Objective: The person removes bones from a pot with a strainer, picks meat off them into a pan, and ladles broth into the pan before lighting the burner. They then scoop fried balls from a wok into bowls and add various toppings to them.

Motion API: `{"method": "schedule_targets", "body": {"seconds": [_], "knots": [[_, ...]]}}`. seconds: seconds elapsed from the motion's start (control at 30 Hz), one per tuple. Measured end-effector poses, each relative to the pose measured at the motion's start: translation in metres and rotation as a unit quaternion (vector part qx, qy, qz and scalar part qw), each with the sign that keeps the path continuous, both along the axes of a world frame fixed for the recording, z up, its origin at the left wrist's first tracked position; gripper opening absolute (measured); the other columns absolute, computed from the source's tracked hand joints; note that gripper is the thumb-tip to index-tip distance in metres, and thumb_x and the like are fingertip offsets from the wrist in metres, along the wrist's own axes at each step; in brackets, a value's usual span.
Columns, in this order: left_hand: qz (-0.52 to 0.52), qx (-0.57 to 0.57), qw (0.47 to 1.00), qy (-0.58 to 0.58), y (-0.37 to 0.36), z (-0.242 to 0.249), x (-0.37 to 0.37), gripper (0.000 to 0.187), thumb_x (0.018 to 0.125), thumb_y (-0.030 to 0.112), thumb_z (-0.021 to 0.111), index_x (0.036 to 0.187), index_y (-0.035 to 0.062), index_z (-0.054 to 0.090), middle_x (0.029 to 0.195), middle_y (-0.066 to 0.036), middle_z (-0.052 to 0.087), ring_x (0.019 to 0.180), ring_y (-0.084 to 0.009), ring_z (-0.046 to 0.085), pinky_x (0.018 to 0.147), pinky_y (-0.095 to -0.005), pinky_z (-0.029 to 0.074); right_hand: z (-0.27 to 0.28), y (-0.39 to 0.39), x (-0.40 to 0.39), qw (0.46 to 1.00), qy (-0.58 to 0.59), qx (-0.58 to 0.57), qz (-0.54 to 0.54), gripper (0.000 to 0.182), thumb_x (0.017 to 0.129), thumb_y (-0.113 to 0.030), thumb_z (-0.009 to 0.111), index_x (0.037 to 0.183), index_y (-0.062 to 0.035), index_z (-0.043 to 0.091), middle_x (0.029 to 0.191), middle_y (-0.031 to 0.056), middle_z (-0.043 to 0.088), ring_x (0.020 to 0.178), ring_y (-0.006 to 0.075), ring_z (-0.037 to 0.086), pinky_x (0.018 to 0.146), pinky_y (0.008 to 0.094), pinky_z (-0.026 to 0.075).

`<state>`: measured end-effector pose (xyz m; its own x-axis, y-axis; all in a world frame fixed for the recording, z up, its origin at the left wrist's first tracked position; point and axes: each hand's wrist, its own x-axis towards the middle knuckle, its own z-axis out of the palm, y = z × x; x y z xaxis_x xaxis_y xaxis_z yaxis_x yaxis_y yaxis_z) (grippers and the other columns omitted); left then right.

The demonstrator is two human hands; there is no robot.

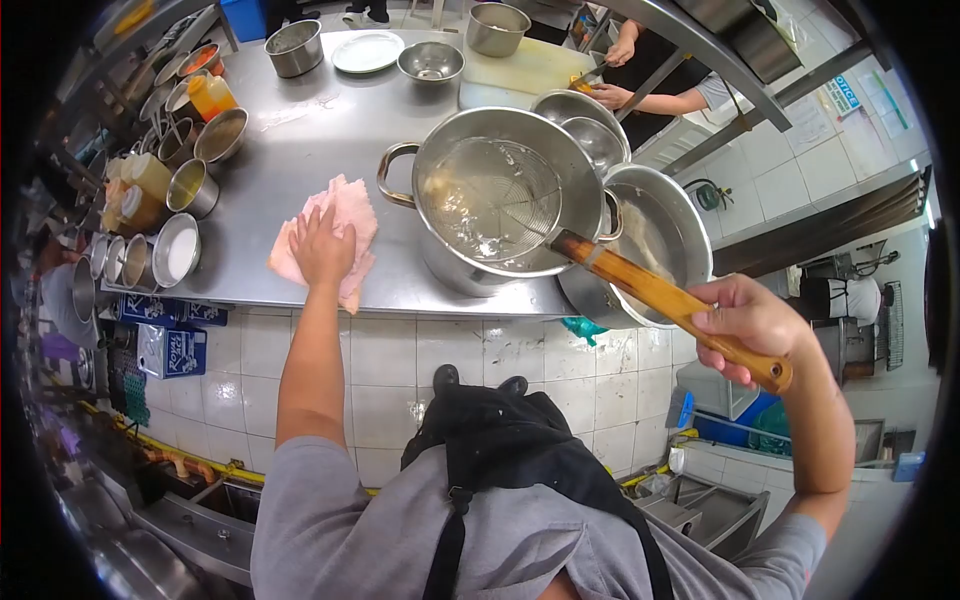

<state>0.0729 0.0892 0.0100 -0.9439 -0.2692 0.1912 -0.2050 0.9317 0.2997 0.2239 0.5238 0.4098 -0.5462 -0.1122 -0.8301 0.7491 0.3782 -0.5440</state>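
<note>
My right hand (745, 328) is wrapped round the wooden handle of a wire skimmer (640, 275). The skimmer's round mesh head lies inside a large steel pot (455, 245) that holds clear liquid, with a pale lump at its left side. On the steel table, my left hand (322, 248) rests flat on a pink cloth (352, 210), fingers spread. Right of the first pot stands a second large pot (695, 235) with cloudy liquid and something pale in it, partly hidden by the skimmer's handle.
Steel bowls and sauce bottles (210, 95) line the table's left end. At the back are a saucepan (294, 50), a white plate (368, 52), a metal bowl (431, 62) and a cutting board (520, 75). Across the table, another person's hands (612, 95) work with a knife.
</note>
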Motion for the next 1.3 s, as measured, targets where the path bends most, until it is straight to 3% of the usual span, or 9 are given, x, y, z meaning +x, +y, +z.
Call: {"method": "schedule_targets", "body": {"seconds": [0.23,0.53,0.9,0.93,0.97,1.03,1.1,1.17,1.3], "knots": [[0.001,0.000,1.000,-0.006,0.003,0.003,0.001,0.058,0.086,0.040,0.058,0.142,0.0218,0.055,0.151,-0.009,0.047,0.145,-0.0331,0.032,0.120,-0.0516,0.016,-0.020,0.028,0.053,0.993,0.032,-0.081,-0.080,0.040,0.097,-0.012,0.059,0.134,0.0017,0.052,0.062,0.0092,0.059,0.038,0.0125,0.052,0.034,0.0248,0.038],[-0.003,-0.015,1.000,-0.007,0.004,-0.003,-0.002,0.058,0.087,0.041,0.058,0.141,0.0209,0.055,0.151,-0.009,0.047,0.145,-0.0333,0.033,0.119,-0.0522,0.018,-0.036,0.045,0.096,0.989,0.072,-0.102,-0.075,0.041,0.099,-0.007,0.055,0.138,0.0039,0.048,0.062,0.0072,0.059,0.041,0.0118,0.052,0.040,0.0248,0.042],[-0.003,0.024,0.999,-0.031,0.000,0.009,-0.012,0.061,0.085,0.040,0.066,0.142,0.0210,0.055,0.150,-0.011,0.048,0.144,-0.0334,0.034,0.118,-0.0519,0.022,-0.048,0.052,0.116,0.987,0.138,-0.032,-0.070,0.046,0.098,-0.007,0.057,0.141,0.0034,0.047,0.065,0.0034,0.057,0.047,0.0084,0.052,0.042,0.0242,0.043],[-0.017,0.280,0.959,0.049,-0.003,0.018,-0.020,0.055,0.085,0.034,0.069,0.138,0.0211,0.058,0.146,-0.011,0.051,0.141,-0.0327,0.038,0.116,-0.0527,0.023,-0.052,0.053,0.118,0.987,0.138,-0.037,-0.072,0.046,0.098,-0.007,0.057,0.141,0.0034,0.047,0.065,0.0034,0.057,0.047,0.0084,0.052,0.042,0.0242,0.043],[-0.029,0.516,0.847,0.125,-0.008,0.025,-0.024,0.050,0.085,0.028,0.071,0.134,0.0212,0.062,0.141,-0.011,0.055,0.137,-0.0320,0.042,0.115,-0.0534,0.024,-0.056,0.054,0.119,0.985,0.153,-0.028,-0.068,0.046,0.098,-0.007,0.057,0.141,0.0033,0.047,0.065,0.0031,0.057,0.048,0.0083,0.052,0.042,0.0242,0.043],[-0.195,0.220,0.920,0.259,0.050,0.141,0.014,0.034,0.084,0.015,0.072,0.118,0.0203,0.072,0.129,-0.008,0.060,0.124,-0.0278,0.051,0.109,-0.0488,0.030,-0.063,0.055,0.120,0.984,0.165,-0.022,-0.061,0.047,0.097,-0.007,0.058,0.142,0.0032,0.047,0.066,0.0027,0.057,0.048,0.0082,0.052,0.042,0.0241,0.043],[-0.265,0.089,0.927,0.249,0.110,0.212,0.051,0.020,0.082,0.017,0.074,0.102,0.0194,0.077,0.116,-0.004,0.061,0.110,-0.0246,0.055,0.102,-0.0418,0.034,-0.067,0.057,0.121,0.981,0.185,-0.019,-0.060,0.047,0.097,-0.006,0.058,0.142,0.0028,0.047,0.067,0.0024,0.057,0.050,0.0081,0.052,0.042,0.0241,0.044],[-0.362,0.043,0.900,0.239,0.137,0.223,0.051,0.018,0.079,0.020,0.077,0.097,0.0190,0.077,0.102,-0.001,0.060,0.101,-0.0214,0.055,0.092,-0.0385,0.035,-0.070,0.059,0.121,0.981,0.183,-0.026,-0.058,0.047,0.097,-0.006,0.058,0.142,0.0027,0.047,0.067,0.0024,0.057,0.050,0.0081,0.052,0.043,0.0240,0.044],[-0.430,-0.006,0.882,0.196,0.165,0.219,0.035,0.018,0.076,0.018,0.079,0.094,0.0171,0.078,0.090,0.001,0.058,0.091,-0.0204,0.054,0.087,-0.0385,0.035,-0.077,0.063,0.125,0.977,0.198,-0.042,-0.064,0.050,0.096,-0.007,0.058,0.143,0.0034,0.045,0.064,0.0048,0.057,0.042,0.0096,0.050,0.039,0.0249,0.041]]}}
